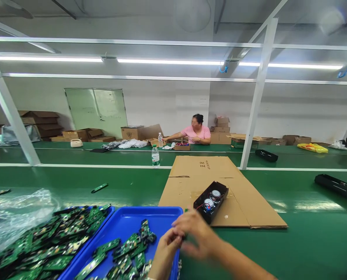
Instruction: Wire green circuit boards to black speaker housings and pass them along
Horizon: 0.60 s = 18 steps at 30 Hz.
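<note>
My left hand [168, 249] is closed in a pinch over the right side of a blue tray [152, 211]. What it pinches is mostly hidden by the fingers. Against it, my right hand [201, 235] is bent inward and smeared by motion; a small green bit shows just above its fingers. Loose green circuit boards [131, 245] lie in the tray below. Just beyond my right hand, an open black speaker housing [211, 202] with two round speakers and thin wires rests tilted on a flattened cardboard sheet [234, 202].
A heap of circuit boards [53, 241] fills another blue tray at left, beside clear plastic wrap [21, 210]. One board [99, 188] lies on the green bench [132, 182]. A water bottle [155, 156] stands behind. Black housings [338, 186] sit right. A co-worker [196, 132] sits opposite.
</note>
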Each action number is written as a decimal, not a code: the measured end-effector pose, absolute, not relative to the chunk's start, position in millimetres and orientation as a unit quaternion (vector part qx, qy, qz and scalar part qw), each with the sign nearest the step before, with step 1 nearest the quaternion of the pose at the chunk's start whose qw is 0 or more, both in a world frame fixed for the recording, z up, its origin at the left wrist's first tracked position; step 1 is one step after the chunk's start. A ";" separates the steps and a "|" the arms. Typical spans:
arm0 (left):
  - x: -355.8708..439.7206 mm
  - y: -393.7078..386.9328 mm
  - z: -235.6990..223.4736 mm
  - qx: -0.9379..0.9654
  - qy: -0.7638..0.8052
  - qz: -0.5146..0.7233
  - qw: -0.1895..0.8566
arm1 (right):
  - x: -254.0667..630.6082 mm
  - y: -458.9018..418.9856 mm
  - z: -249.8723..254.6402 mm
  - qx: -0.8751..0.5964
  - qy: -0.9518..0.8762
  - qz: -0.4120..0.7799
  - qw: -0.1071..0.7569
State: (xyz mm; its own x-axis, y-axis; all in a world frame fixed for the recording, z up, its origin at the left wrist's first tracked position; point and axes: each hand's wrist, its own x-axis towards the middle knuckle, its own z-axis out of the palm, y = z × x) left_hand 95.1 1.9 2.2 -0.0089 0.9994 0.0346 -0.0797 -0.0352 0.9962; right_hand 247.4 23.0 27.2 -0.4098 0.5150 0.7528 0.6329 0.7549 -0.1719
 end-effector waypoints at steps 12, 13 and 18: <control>79.4 -13.1 -31.3 0.255 0.297 0.554 0.735 | 377.8 81.9 7.7 -0.591 -0.801 -0.074 0.060; 78.5 -13.7 -31.0 0.244 0.297 0.556 0.737 | 376.5 76.0 10.3 -0.576 -0.813 -0.073 0.047; 71.4 -12.2 -25.4 0.154 0.292 0.572 0.751 | 367.2 18.7 9.0 -0.547 -0.835 -0.059 0.005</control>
